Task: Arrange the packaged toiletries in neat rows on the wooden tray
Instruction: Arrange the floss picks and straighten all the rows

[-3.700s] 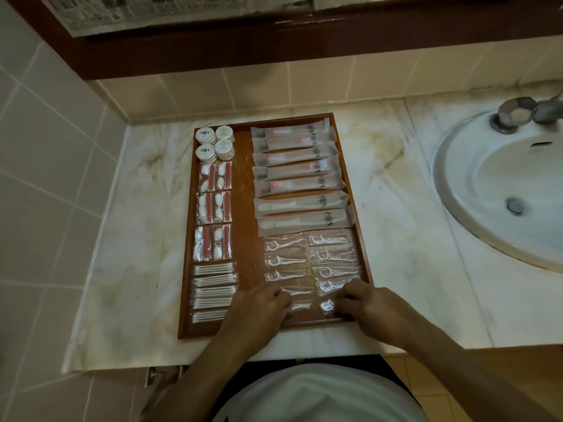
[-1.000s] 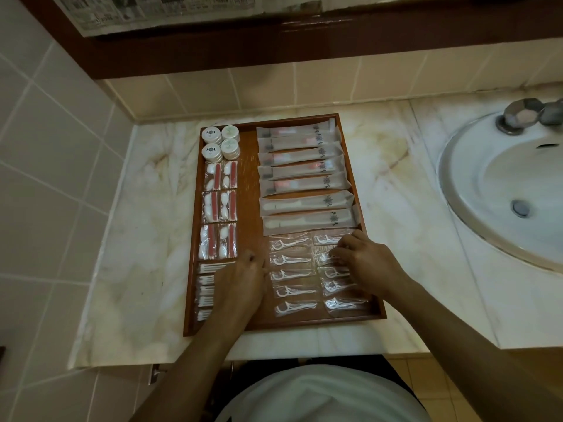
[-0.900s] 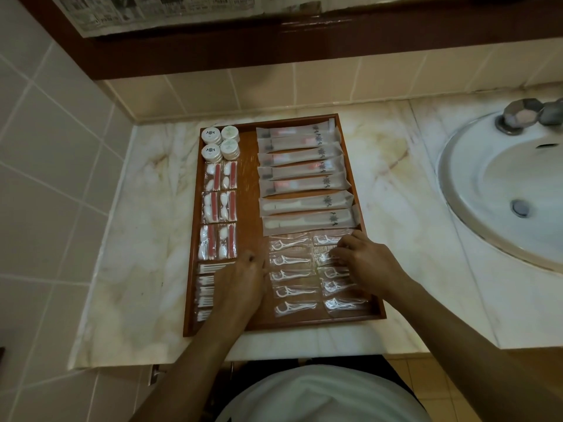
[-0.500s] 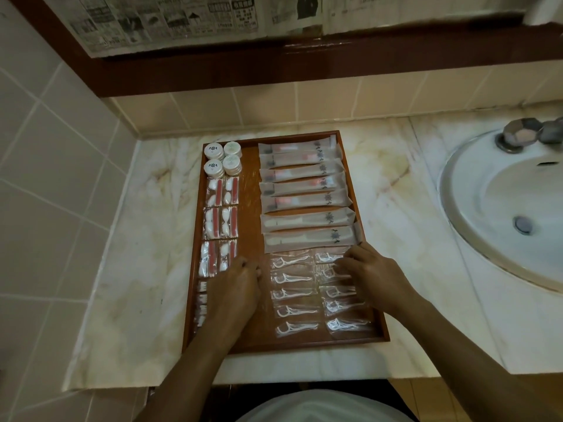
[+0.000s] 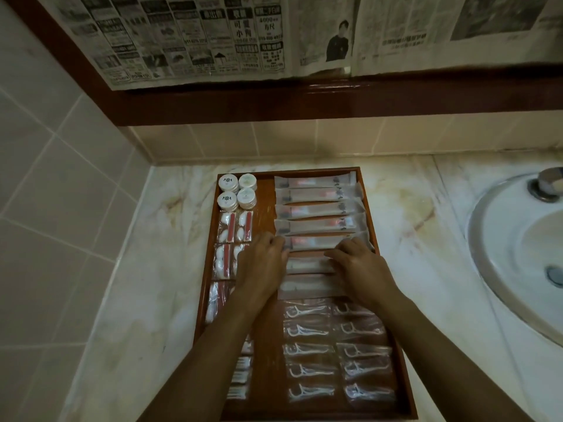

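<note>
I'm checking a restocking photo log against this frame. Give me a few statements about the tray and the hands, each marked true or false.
1. Both hands are on the long toothbrush packets. True: the left hand and right hand sit at the two ends of the toothbrush packets.
2. The floss pick packets lie at the far end of the tray. False: the floss pick packets fill the near right part of the wooden tray.
3. Four round white containers sit in the tray's far left corner. True: the round containers form a square there.
4. The tray stands inside the sink. False: it rests on the marble counter, left of the sink.
</note>
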